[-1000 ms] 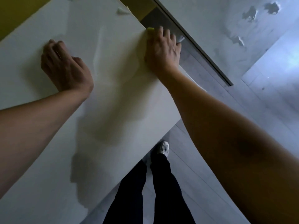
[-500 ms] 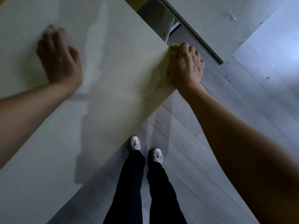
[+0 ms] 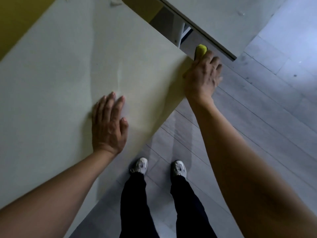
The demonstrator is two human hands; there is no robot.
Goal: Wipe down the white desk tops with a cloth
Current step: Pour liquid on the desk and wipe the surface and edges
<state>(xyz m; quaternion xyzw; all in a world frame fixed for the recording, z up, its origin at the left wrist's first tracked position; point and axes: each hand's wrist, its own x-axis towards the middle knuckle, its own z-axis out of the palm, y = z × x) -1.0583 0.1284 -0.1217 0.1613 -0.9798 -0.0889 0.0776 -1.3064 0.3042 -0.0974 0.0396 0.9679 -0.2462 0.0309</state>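
A white desk top [image 3: 68, 74] fills the left and middle of the view. My left hand [image 3: 109, 124] lies flat on it near its front edge, fingers straight. My right hand [image 3: 202, 76] is at the desk's right corner and edge, its fingers curled over a yellow-green cloth [image 3: 201, 50]. Only a small bunch of the cloth shows past my fingertips; the rest is hidden under the hand. A second white desk top [image 3: 223, 16] lies at the upper right, apart from the first by a narrow gap.
A white desk leg [image 3: 179, 34] shows in the gap between the two desks. Grey plank floor [image 3: 265, 103] spreads to the right and below. My legs in dark trousers and white shoes [image 3: 178, 169] stand at the desk's front edge. A yellow wall [image 3: 17, 18] is at upper left.
My left hand has slid back along the desk toward its front edge and flattened. My right hand with the cloth stays at the desk's right edge, now at the corner.
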